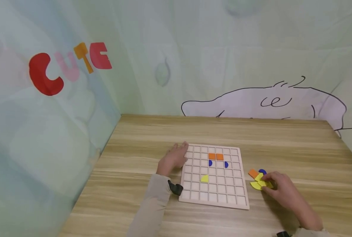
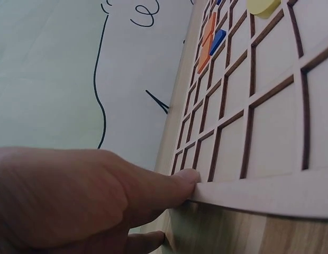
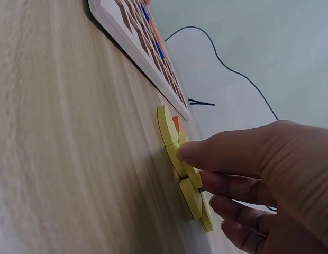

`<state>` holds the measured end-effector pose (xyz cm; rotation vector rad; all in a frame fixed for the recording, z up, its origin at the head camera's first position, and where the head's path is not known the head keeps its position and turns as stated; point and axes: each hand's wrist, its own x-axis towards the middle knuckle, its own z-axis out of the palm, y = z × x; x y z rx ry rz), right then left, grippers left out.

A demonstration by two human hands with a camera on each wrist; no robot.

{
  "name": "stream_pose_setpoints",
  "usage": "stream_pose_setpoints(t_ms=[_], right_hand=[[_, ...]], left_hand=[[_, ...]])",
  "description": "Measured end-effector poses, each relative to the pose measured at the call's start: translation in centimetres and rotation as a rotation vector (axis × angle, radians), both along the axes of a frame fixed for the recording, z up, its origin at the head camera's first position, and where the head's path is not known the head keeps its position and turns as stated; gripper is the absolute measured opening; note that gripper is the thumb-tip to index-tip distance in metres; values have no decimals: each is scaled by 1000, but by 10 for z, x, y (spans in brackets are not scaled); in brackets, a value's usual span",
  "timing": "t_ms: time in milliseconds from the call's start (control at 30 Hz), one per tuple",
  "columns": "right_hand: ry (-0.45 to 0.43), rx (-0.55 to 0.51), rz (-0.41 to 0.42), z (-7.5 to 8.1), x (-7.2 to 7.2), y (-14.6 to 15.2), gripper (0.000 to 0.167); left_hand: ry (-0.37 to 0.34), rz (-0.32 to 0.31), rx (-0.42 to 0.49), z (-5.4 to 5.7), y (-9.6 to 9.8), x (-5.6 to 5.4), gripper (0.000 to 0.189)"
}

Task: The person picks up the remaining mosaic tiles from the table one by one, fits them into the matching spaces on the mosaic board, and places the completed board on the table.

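A pale wooden grid board (image 1: 213, 206) lies on the table. My left hand (image 1: 173, 158) rests at its far left edge; in the left wrist view a fingertip (image 2: 188, 175) touches the rim. On the board sit two orange squares (image 1: 212, 156), two blue half-round pieces (image 1: 210, 163) and a yellow quarter-round piece (image 1: 205, 178). Right of the board, my right hand (image 1: 284, 191) pinches a yellow piece (image 3: 191, 166) between thumb and forefinger, over a small pile. Around it lie other yellow pieces (image 1: 255, 185), an orange piece (image 1: 253, 173) and a blue piece (image 1: 262, 171).
The wood-grain table (image 1: 152, 131) reaches back to a printed cloth backdrop (image 1: 176, 65). Another cloth wall with the letters CUTE (image 1: 46, 74) stands along the left side. Dark straps (image 1: 175, 188) sit at both wrists.
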<state>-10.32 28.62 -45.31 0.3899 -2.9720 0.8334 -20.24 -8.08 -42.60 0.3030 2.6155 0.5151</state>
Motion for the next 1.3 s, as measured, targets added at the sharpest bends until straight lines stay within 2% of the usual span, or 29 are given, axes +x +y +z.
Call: stream_pose_setpoints(t_ms=[200, 600, 967, 1067, 1300], right_hand=[[-36, 29, -9, 1, 0, 1, 21], [-7, 31, -13, 0, 0, 2, 23], [-84, 35, -47, 2, -2, 0, 23], [-60, 11, -60, 4, -3, -2, 25], [76, -35, -85, 8, -7, -11, 24]], left_hand=[[7, -3, 0, 1, 1, 1, 59], [-5, 15, 3, 3, 2, 2, 59], [-2, 20, 7, 2, 2, 0, 59], [2, 18, 0, 2, 2, 0, 59], [6, 21, -8, 2, 3, 2, 59]])
